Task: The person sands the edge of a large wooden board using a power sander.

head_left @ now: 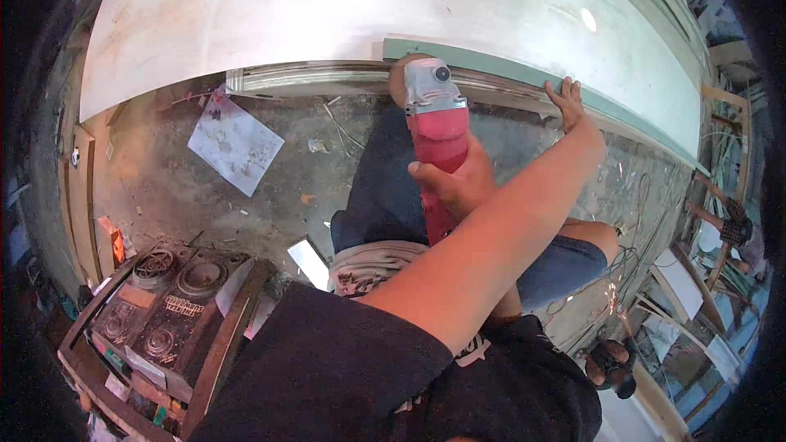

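Head view: the person is sitting low, leaning over a long pale panel [327,8] that is standing on edge above a concrete floor [270,196].
Tool: a red angle grinder [438,139] with a grey gear head is pointing at the panel's lower moulded edge [327,75], just beside the start of a green strip [524,74].
One hand [458,184]: its grip is clenching around the grinder's red body. I cannot tell from the crossing forearm whether it is the left or the right.
Other hand [569,102]: its grip is released, fingers spreading flat against the green strip, steadying the panel.
Risk, kickback: judging by the one-handed hold, the disc could be snagging on the moulding and jerking the tool toward the bare knee [401,74] right beside it.
Risk, fingers: the open hand is resting near the grinder's line along the edge; a slip sideways could be bringing the disc to it.
Risk, cable: loose wires [622,266] are lying near the legs and could be catching.
Sheet: a pale square sheet [236,143] is lying tilted on the floor at the left.
Label: a small orange-red package [115,241] is leaning by the left wall.
Crate: a wooden crate [164,311] of dark round metal parts is sitting at the lower left.
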### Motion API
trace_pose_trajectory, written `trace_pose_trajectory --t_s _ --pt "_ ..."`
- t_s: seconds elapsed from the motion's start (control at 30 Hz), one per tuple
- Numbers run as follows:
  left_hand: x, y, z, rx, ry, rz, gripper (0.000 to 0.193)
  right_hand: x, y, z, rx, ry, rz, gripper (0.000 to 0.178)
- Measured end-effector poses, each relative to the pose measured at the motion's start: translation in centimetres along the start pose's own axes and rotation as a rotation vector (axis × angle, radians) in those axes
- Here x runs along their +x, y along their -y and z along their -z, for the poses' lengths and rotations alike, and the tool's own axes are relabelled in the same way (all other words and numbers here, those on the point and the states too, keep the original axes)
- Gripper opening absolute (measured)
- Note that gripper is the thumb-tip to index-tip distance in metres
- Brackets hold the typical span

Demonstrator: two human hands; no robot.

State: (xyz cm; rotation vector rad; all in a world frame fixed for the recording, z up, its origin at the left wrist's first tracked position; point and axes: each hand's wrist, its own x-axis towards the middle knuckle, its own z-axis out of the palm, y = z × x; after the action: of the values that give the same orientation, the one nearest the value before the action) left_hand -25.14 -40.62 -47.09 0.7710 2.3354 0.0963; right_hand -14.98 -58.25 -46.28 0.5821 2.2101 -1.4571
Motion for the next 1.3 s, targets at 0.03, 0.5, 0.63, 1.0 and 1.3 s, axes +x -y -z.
trace_pose_trajectory --t_s 0.03,0.5,0.63,1.0,1.3 --pt "0.0 0.0 0.0 0.000 -0.002 -0.003 0.101 0.2 -0.4 0.1 0.015 -0.005 -0.002 0.061" --pt "0.2 -6.0 -1.1 -0.027 0.038 -0.167 0.096 0.7 -3.4 3.8 0.042 -0.140 -0.012 0.054" --pt "3.4 1.5 -1.8 0.057 -0.083 0.018 0.099 1.8 -0.1 -1.9 0.028 0.056 0.180 0.055" --pt "0.3 2.0 0.2 -0.092 0.020 -0.012 0.105 1.7 0.1 0.2 0.015 -0.025 0.116 0.055" --pt "0.0 0.3 -0.4 -0.124 -0.038 -0.031 0.103 1.0 -0.9 0.6 0.044 -0.025 0.194 0.060"
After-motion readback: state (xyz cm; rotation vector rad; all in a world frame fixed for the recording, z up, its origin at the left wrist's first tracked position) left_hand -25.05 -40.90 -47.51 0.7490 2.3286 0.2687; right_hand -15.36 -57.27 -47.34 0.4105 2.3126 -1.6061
